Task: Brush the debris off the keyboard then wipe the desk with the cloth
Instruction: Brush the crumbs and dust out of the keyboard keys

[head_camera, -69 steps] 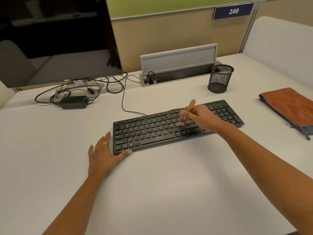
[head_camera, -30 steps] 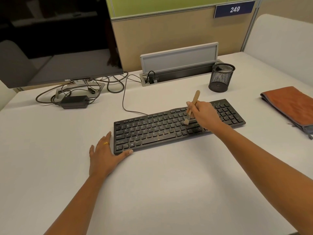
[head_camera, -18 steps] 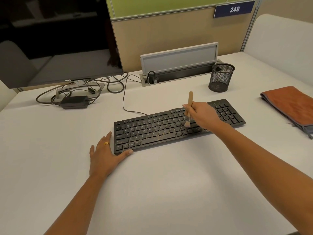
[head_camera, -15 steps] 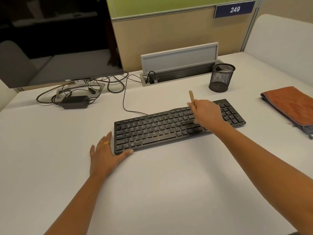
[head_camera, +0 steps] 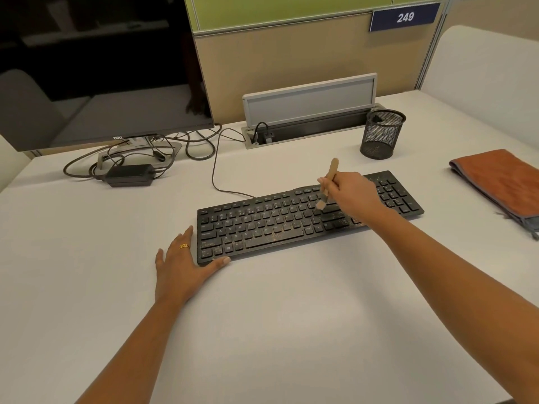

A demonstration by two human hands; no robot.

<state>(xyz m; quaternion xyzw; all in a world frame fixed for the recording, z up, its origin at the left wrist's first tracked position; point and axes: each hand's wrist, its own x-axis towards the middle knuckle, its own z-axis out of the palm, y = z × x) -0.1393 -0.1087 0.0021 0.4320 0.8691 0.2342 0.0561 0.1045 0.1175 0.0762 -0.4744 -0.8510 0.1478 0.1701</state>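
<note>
Hands first: the right hand (head_camera: 351, 193) was pinching a small wooden brush (head_camera: 332, 171) by the handle. Its bristles pointed down over the keys a bit right of the keyboard's middle, and I honestly couldn't tell if they were touching. The left hand (head_camera: 183, 266) lay flat and relaxed on the bench (head_camera: 262, 330) with its fingers straight. Its thumb was against the keyboard's lower-left corner, which looked like bracing to me.

The keyboard (head_camera: 291, 225) sat mid-frame, its long axis running left to right and rising a little toward the right end. The bit that matters imo is where the crumbs (head_camera: 274, 236) were. Most showed along the bottom rows around the space bar and toward the lower left, plus a patch just under the right wrist. So the dirt lay down and left of the bristles, along that long axis, and the brush hand was the one placed to get it. My guess is strokes toward the near edge, working leftward.

The cloth (head_camera: 501, 182) sat folded at the right edge of the frame, well apart from the keyboard on the right hand's side. Nobody was touching it, so I'd say wiping hadn't started.
</note>
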